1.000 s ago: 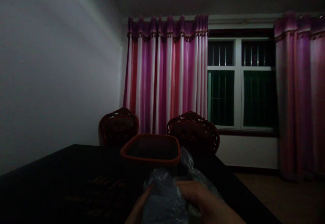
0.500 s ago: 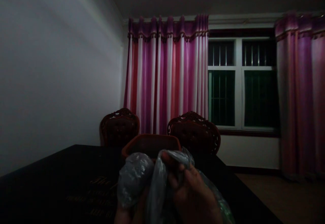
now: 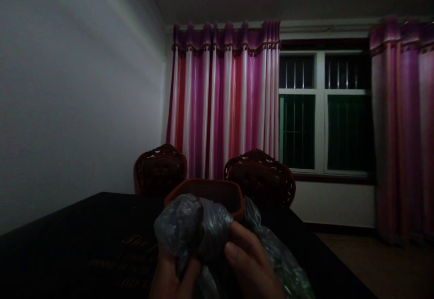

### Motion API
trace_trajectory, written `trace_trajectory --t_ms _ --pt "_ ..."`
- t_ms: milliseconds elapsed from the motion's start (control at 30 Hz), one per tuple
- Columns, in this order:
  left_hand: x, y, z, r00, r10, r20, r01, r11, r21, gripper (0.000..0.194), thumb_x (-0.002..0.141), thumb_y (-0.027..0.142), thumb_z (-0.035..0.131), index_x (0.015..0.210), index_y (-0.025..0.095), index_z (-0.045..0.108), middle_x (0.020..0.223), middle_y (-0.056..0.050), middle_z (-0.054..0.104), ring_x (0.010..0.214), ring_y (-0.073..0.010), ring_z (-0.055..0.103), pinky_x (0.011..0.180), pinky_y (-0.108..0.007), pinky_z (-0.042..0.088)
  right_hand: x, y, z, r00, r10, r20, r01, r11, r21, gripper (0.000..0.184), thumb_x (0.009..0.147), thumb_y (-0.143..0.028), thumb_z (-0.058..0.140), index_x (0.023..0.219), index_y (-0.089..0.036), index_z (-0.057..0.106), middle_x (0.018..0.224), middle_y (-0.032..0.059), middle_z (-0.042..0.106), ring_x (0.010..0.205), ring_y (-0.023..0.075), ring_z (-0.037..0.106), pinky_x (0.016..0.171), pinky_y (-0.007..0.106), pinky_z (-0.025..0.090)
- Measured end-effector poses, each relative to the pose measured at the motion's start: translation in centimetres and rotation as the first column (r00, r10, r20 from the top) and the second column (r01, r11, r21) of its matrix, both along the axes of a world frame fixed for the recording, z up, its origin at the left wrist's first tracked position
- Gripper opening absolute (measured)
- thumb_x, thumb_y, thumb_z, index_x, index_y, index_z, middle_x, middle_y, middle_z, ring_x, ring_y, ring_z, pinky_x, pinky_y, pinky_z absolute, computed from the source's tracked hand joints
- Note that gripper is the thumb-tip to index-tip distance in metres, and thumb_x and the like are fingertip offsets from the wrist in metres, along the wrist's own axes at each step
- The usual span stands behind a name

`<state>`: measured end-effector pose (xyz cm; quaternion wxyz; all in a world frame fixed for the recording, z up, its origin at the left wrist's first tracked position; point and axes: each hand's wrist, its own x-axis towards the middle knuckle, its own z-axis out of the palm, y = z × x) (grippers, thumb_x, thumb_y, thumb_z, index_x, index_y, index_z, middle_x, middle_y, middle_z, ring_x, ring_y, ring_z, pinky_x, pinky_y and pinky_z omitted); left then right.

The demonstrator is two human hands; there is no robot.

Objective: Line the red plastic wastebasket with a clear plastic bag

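A crumpled grey plastic bag [image 3: 179,226] is bunched up at the bottom centre, bulging on its left side. My left hand [image 3: 172,274] grips it from below, its fingers partly covered by the film. On the other side my right hand [image 3: 252,258] has its fingers and thumb closed at the bag's right edge. What the bulge contains cannot be made out. Just beyond the hands stands an orange-brown basin [image 3: 242,211], its near side partly hidden by the bag. A second stretch of clear plastic bag [image 3: 283,256] with something green inside lies right of my right hand.
The dark table [image 3: 111,217] carries faint gold lettering. Behind it stand two carved chairs, one at left [image 3: 160,172] and one at right [image 3: 259,177]. Striped curtains [image 3: 220,109] and a barred window [image 3: 318,118] are at the back. The room is dim.
The raised loop of plastic between my hands has come down and lies wrapped against the bulge. My right hand has lowered slightly, and its fingers now point left at the bag.
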<state>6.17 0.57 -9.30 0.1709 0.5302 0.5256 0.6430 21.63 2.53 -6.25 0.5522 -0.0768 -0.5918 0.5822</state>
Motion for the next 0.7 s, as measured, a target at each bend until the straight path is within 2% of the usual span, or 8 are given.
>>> trace_trajectory --t_ms 100,167,300,433,567,633,700 --pt "-0.5 0.3 0.2 0.994 -0.036 -0.107 0.024 0.994 -0.105 0.055 0.079 0.049 0.058 0.124 0.019 0.053 0.131 -0.014 0.057 0.128 -0.0343 0.049 0.109 -0.053 0.037 0.5 -0.4 0.0 0.978 -0.133 0.163 0.112 0.985 0.13 0.052 0.078 -0.05 0.07 0.123 -0.025 0.062 0.134 0.0087 0.058 0.129 0.0292 0.047 0.109 0.044 0.036" --pt "-0.8 0.3 0.5 0.98 -0.1 -0.172 0.084 0.992 -0.098 0.057 0.079 0.049 0.055 0.128 0.019 0.05 0.137 -0.015 0.053 0.13 -0.0334 0.047 0.11 -0.053 0.036 0.9 -0.5 0.2 0.937 -0.213 0.277 0.154 0.963 0.221 0.053 0.077 -0.051 0.07 0.123 -0.027 0.062 0.139 0.0079 0.053 0.134 0.03 0.04 0.111 0.045 0.034" --pt "-1.5 0.3 0.8 0.932 -0.218 -0.289 0.209 0.976 -0.063 0.067 0.076 0.048 0.057 0.135 0.019 0.044 0.143 -0.016 0.046 0.134 -0.0345 0.041 0.114 -0.054 0.03 1.2 -0.3 0.9 0.869 -0.282 0.405 0.114 0.913 0.391 0.046 0.08 -0.049 0.068 0.12 -0.028 0.064 0.142 0.0066 0.05 0.135 0.03 0.039 0.112 0.045 0.032" --pt "-2.1 0.5 1.0 0.897 -0.186 -0.401 0.146 0.981 -0.13 0.069 0.08 0.054 0.055 0.136 0.016 0.042 0.146 -0.019 0.042 0.139 -0.0366 0.033 0.116 -0.054 0.025 0.7 -0.2 1.9 0.865 -0.305 0.398 0.086 0.872 0.481 0.037 0.089 -0.047 0.057 0.121 -0.031 0.064 0.145 0.0029 0.047 0.135 0.026 0.039 0.114 0.04 0.029" --pt "-2.3 0.7 1.6 0.915 -0.148 -0.376 0.083 0.979 -0.185 0.053 0.088 0.058 0.041 0.127 0.021 0.045 0.137 -0.015 0.052 0.131 -0.0312 0.045 0.112 -0.053 0.032 0.0 -0.1 1.6 0.8 -0.372 0.47 0.103 0.858 0.504 0.048 0.092 -0.038 0.056 0.138 -0.035 0.046 0.152 -0.001 0.036 0.141 0.0223 0.03 0.118 0.037 0.022" --pt "-2.5 0.6 1.9 0.936 -0.053 -0.348 -0.001 0.988 -0.153 0.048 0.089 0.059 0.04 0.121 0.024 0.044 0.127 -0.011 0.058 0.122 -0.0294 0.053 0.106 -0.053 0.039 -0.4 0.0 1.4 0.759 -0.412 0.504 0.092 0.834 0.544 0.056 0.09 -0.034 0.059 0.143 -0.035 0.039 0.154 -0.0006 0.032 0.141 0.0221 0.029 0.118 0.037 0.022" --pt "-2.7 0.4 2.1 0.94 0.072 -0.333 -0.106 0.991 -0.086 0.048 0.085 0.062 0.047 0.118 0.026 0.043 0.121 -0.009 0.059 0.113 -0.0297 0.058 0.098 -0.052 0.046 -0.6 -0.1 1.4 0.715 -0.454 0.532 0.087 0.813 0.576 0.063 0.086 -0.031 0.062 0.144 -0.033 0.037 0.153 0.0013 0.034 0.14 0.0234 0.031 0.117 0.038 0.025"
